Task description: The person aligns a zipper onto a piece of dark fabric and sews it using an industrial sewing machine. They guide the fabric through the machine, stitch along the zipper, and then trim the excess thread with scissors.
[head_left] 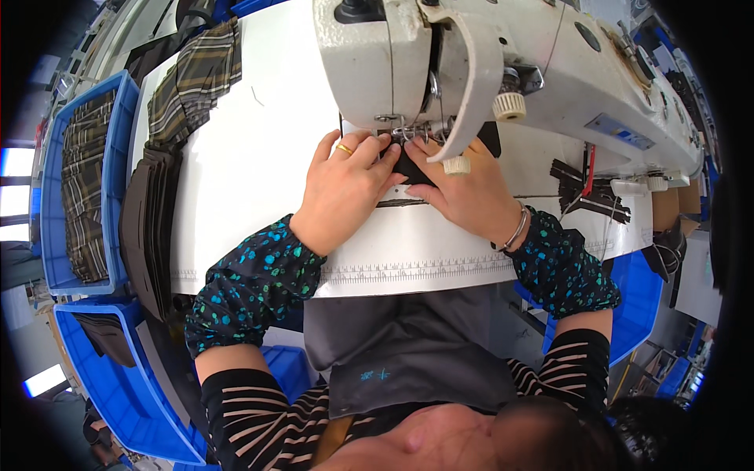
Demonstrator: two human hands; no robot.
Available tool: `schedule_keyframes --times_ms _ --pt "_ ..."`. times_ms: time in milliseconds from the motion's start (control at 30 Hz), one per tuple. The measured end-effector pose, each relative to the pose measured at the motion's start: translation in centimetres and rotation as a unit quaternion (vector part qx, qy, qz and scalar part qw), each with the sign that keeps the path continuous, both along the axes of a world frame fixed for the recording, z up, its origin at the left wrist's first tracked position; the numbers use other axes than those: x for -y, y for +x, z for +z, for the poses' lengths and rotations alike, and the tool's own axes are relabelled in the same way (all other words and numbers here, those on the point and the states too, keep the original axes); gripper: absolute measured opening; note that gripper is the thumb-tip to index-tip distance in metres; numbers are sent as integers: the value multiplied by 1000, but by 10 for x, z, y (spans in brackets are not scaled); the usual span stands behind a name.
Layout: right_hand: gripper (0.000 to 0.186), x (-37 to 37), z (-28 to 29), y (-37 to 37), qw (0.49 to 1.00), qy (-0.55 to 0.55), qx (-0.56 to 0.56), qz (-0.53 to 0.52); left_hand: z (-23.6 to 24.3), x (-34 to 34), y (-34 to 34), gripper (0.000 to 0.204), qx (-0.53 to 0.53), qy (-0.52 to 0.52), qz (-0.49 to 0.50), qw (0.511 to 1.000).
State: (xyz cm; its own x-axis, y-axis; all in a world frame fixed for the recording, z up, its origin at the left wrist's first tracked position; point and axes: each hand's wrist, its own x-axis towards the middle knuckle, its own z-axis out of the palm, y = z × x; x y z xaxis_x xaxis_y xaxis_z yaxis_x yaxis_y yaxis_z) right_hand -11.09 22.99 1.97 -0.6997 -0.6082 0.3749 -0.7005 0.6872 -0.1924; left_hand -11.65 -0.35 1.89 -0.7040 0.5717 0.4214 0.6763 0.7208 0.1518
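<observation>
A small black fabric piece (411, 169) lies under the needle area of a white sewing machine (353, 74), mostly covered by my fingers. My left hand (345, 177) has its fingers bent and closed on the fabric's left side, close to the presser foot (408, 132). From the right, my right hand (469, 188) pinches the same piece, with its index finger near the foot and its thumb on the near edge. Part of the right fingers is hidden behind the machine's curved white guard (473, 86). The two thumbs almost meet.
Left of the white table (236, 157) stands a blue bin (126, 180) of plaid fabric. Stacked dark pieces (149, 228) and plaid cloth (188, 86) lie along the table's left edge. Dark zippers (589, 192) and red-handled snips (589, 169) lie at right. Another blue bin (141, 400) is lower left.
</observation>
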Motion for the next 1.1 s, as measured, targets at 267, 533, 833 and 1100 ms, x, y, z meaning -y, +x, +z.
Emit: schedule_keyframes --times_ms 267,533,833,1100 --pt "52 -6 8 4 999 38 4 15 -8 -5 0 38 -34 -13 -10 999" --pt "32 -303 159 1 909 4 -240 -342 -4 -4 5 40 -19 -11 -1 1000" --pt "50 -501 105 -28 770 -433 -56 -466 -2 -5 7 26 0 9 18 1000" --pt "58 -488 103 -7 747 -465 -92 -466 -1 -7 8 41 -14 -9 19 1000"
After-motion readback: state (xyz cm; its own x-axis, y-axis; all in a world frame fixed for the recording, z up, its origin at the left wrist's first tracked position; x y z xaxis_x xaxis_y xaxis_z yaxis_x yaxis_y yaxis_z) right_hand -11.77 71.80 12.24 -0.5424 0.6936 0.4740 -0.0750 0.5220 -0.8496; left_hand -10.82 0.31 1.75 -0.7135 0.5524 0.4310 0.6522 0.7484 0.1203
